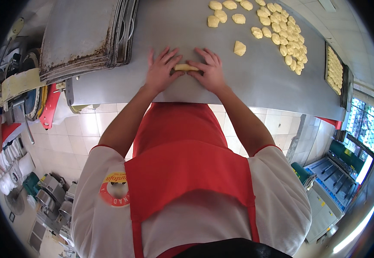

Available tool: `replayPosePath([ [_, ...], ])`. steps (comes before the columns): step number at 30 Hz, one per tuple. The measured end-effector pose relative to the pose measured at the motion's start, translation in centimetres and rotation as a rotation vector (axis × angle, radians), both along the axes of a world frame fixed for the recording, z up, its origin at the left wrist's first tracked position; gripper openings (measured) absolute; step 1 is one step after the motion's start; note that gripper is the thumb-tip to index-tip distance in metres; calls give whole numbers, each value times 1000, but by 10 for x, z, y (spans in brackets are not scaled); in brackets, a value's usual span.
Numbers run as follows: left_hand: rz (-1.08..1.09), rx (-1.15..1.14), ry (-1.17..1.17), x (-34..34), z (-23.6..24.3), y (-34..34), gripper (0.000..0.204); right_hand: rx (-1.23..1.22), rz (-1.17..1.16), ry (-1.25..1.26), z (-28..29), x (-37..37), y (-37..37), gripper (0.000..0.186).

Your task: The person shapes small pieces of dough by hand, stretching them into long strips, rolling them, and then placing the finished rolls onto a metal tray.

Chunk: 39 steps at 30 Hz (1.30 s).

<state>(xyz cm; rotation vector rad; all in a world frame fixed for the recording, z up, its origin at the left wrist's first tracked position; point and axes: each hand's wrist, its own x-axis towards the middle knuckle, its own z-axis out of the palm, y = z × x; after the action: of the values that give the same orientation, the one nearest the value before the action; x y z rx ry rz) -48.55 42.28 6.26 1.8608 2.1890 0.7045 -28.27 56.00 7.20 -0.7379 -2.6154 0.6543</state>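
Note:
A small pale-yellow roll of dough (pixel 186 67) lies crosswise on the steel table (pixel 187 88), close to its front edge. At its left end, my left hand (pixel 163 71) holds it between thumb and forefinger, the other fingers spread forward. My right hand (pixel 210 72) has the right end in the same way, so only the middle of the roll shows. Beyond my right hand sits a single dough piece (pixel 239 48). Farther off, several loose lumps (pixel 238 18) lie near a large heap of dough pieces (pixel 288 36).
Stacked dark baking trays (pixel 81 34) stand on the table's left side, overhanging its front edge. At the far right, a tray of dough pieces (pixel 334 71) rests by the table's end. A machine with a blue top (pixel 331 178) stands on the floor to the right.

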Motion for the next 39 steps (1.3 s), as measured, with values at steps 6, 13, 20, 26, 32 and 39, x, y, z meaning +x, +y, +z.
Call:
replayPosePath([
  [6, 319, 69, -648, 34, 9, -9, 67, -608, -329, 206, 3, 6, -30, 56],
  [13, 199, 17, -412, 36, 10, -19, 58, -147, 98, 177, 3, 5, -17, 58],
  [20, 101, -82, -571, -48, 192, -45, 54, -464, 280, 191, 127, -58, -33, 56],
  [26, 190, 1009, -254, -168, 332, -186, 72, -182, 524, 977, 278, -289, -124, 42],
  [32, 616, 872, -408, -193, 234, -305, 72, -199, 262, 189, 193, -444, -145, 48],
  [39, 731, 715, -722, -190, 154, -367, 61, -113, 478, 195, 167, -443, -146, 43],
])
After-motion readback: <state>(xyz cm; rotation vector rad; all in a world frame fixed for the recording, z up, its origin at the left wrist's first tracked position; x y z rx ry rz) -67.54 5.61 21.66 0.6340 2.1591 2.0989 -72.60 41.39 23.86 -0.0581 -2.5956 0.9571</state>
